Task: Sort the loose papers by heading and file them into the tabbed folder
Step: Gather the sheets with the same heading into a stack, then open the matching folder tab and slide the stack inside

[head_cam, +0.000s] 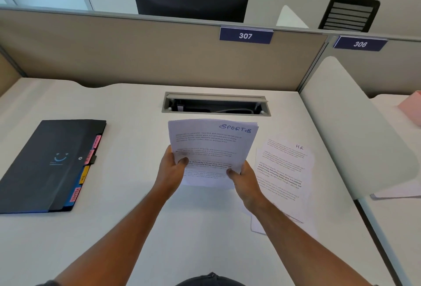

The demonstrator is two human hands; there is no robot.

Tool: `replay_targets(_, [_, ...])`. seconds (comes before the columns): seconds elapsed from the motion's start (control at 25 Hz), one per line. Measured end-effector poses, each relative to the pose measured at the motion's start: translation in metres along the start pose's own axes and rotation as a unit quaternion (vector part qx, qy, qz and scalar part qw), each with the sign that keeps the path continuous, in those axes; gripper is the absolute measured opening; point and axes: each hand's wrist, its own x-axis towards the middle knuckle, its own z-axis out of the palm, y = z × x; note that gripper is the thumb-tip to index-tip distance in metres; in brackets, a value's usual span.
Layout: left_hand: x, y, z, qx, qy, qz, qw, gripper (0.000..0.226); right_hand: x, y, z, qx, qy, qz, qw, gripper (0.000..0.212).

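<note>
White stack [213, 146] headed "SPORTS" was held tilted up over the desk [127, 228], just in front of the cable slot [216, 104]. Left hand [170, 169] pinched its lower left edge, thumb on top; right hand [245, 179] pinched the lower right corner the same way. Both forearms reached straight forward toward the slot. "HR" pile [282, 171] lay flat on the desk right of the stack, partly under the right wrist. Black folder [49, 165] lay shut, well left of the slot, coloured tabs along its right edge.
</note>
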Motion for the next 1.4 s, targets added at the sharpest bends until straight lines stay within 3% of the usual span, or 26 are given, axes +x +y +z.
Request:
replay_targets(0.24, [-0.001,-0.004,-0.014,-0.037,0.036,-0.055,0.997,0.04,0.004,-0.003,0.01,-0.021,-0.016,0.001,1.0,0.042])
replay_targets(0.6, [-0.005,-0.024,-0.056,-0.12,0.077,-0.246,0.959,0.03,-0.006,0.021,0.023,-0.088,-0.221,0.095,0.967,0.043])
replay_targets(0.8, [-0.008,-0.048,-0.084,-0.125,0.102,-0.297,0.941,0.035,-0.017,0.026,0.047,-0.135,-0.286,0.146,0.938,0.034])
replay_targets(0.92, [-0.009,-0.057,-0.1,-0.113,0.108,-0.304,0.94,0.032,-0.022,0.029,0.062,-0.152,-0.28,0.143,0.937,0.035])
replay_targets(1.04, [-0.01,-0.066,-0.116,-0.069,0.124,-0.284,0.948,0.011,-0.025,0.031,0.075,-0.137,-0.267,0.153,0.942,0.031])
replay_targets(1.12, [-0.007,-0.076,-0.131,-0.023,0.14,-0.267,0.953,0.024,-0.026,0.032,0.081,-0.12,-0.254,0.165,0.946,0.028])
replay_targets(1.24, [-0.004,-0.088,-0.157,0.065,0.19,-0.249,0.947,0.008,-0.026,0.032,0.086,-0.095,-0.233,0.184,0.95,0.024])
replay_targets(1.4, [-0.006,-0.1,-0.197,0.217,0.259,-0.175,0.925,0.018,-0.025,0.033,0.095,-0.077,-0.217,0.193,0.954,0.021])
